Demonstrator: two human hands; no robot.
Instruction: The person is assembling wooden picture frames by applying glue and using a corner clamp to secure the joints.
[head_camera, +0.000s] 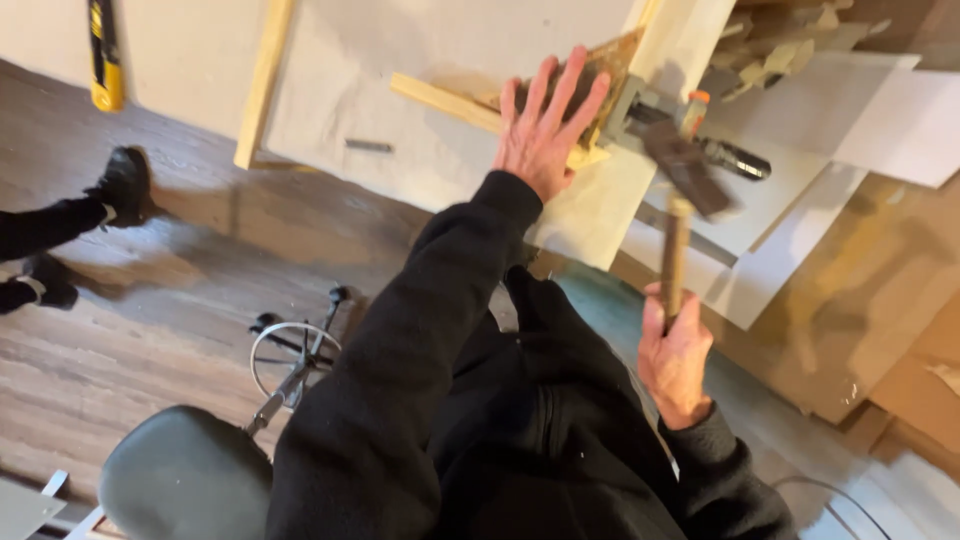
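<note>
My left hand (545, 125) lies flat, fingers spread, pressing on a wooden piece (600, 70) at the corner of a pale board (400, 90). My right hand (675, 355) grips the wooden handle of a hammer (685, 190), whose dark head is blurred just right of the left hand. A clamp with an orange tip (690, 115) holds the board's corner beside the hammer head. A light wooden strip (445, 100) runs under my left fingers.
A grey padded stool (185, 480) with a metal foot ring (295, 355) stands at lower left. Another person's dark shoes (125, 185) are on the wooden floor at left. White panels (880, 110) and cardboard (850, 300) lie at right. A yellow level (105, 55) rests at top left.
</note>
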